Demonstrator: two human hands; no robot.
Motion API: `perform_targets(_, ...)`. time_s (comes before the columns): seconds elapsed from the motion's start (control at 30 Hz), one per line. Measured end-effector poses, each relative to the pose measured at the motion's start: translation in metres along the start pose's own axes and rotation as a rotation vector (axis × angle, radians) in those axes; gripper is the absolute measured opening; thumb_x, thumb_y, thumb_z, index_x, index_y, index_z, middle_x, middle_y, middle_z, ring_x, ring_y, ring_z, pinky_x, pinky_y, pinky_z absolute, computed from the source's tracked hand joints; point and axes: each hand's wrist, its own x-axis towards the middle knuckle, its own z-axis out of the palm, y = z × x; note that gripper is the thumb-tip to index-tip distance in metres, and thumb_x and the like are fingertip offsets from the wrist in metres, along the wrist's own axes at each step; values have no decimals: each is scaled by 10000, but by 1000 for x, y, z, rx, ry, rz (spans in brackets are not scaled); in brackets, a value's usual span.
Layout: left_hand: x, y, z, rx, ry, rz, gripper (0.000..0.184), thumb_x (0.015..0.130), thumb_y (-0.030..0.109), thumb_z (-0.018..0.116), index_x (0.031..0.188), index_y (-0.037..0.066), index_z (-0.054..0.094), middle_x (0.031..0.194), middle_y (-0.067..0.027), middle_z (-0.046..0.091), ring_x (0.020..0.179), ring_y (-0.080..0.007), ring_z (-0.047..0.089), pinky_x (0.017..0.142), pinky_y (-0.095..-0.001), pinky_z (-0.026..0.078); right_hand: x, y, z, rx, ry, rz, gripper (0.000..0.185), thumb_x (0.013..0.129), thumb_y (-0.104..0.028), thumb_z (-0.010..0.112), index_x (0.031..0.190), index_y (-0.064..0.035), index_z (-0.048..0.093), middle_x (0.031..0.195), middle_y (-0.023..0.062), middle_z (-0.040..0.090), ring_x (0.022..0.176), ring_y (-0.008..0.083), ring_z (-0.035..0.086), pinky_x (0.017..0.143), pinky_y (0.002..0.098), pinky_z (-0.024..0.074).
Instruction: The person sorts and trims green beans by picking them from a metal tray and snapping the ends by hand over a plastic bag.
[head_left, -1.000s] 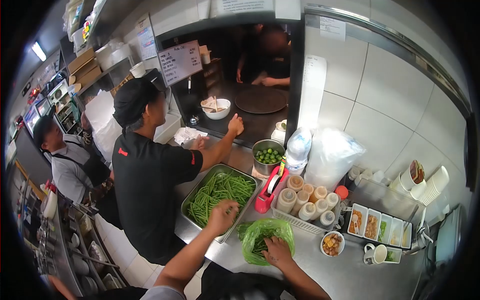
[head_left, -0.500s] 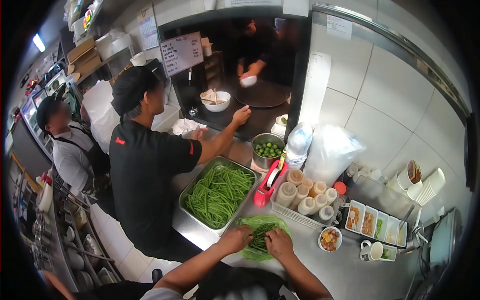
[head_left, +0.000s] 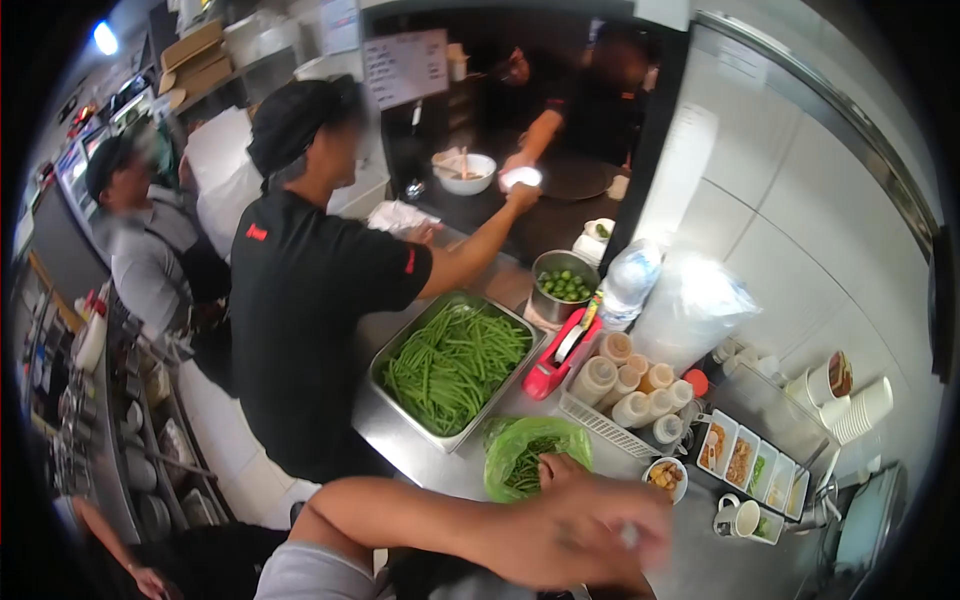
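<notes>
Viewing my counter (head_left: 700,555) from afar

On my feed, a co-worker (head_left: 300,330) in black stands at the counter's left, one arm stretched toward the window. The tray (head_left: 496,390) sits beside that person, heaped with beans (head_left: 450,365). Just off its near corner is the green bag (head_left: 502,465), its mouth showing more beans. Right of these stands the basket (head_left: 610,428) of bottles; the pot (head_left: 552,308) is by the tray's far corner. My left hand (head_left: 590,530) is in front of my right arm, near the camera, too blurred for me to tell whether its fingers are apart or together. My right hand (head_left: 563,470) is at the bag's mouth, fingertips among the beans; I cannot tell if they are clamped on any. Between tray and basket is the dispenser (head_left: 545,375).
</notes>
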Motion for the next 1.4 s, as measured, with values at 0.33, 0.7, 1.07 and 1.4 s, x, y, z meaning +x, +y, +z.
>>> perform_targets(0.33,21,38,37,-76,121,268,246,914,283,638,955,41,618,862,-138,639,801,-288,628,685,-383,483,-2,-2,-2,567,156,531,261,958,-174,575,1149,2,585,820,72,638,649,131,609,583,271,498)
perform_targets(0.7,-73,-164,-69,194,781,-572,217,923,136,658,1092,5,619,898,8,616,728,-55,541,649,-200,446,11,-47,-36,1126,99,606,204,970,-208,577,1011,-10,608,718,43,603,568,91,499,529,226,408)
perform_targets(1.07,-95,-172,-82,100,919,-353,171,970,170,590,970,5,633,951,-93,678,745,-114,622,623,-256,517,2,-44,-23,959,-63,610,199,954,-176,614,1046,-1,632,805,33,659,638,63,558,585,215,466)
perform_targets(1.4,-93,-171,-78,40,900,-275,125,938,46,601,1048,-3,567,975,-120,687,782,-118,643,667,-249,540,3,-44,-23,907,36,556,98,930,-90,623,946,3,650,790,-1,633,677,41,550,610,196,448)
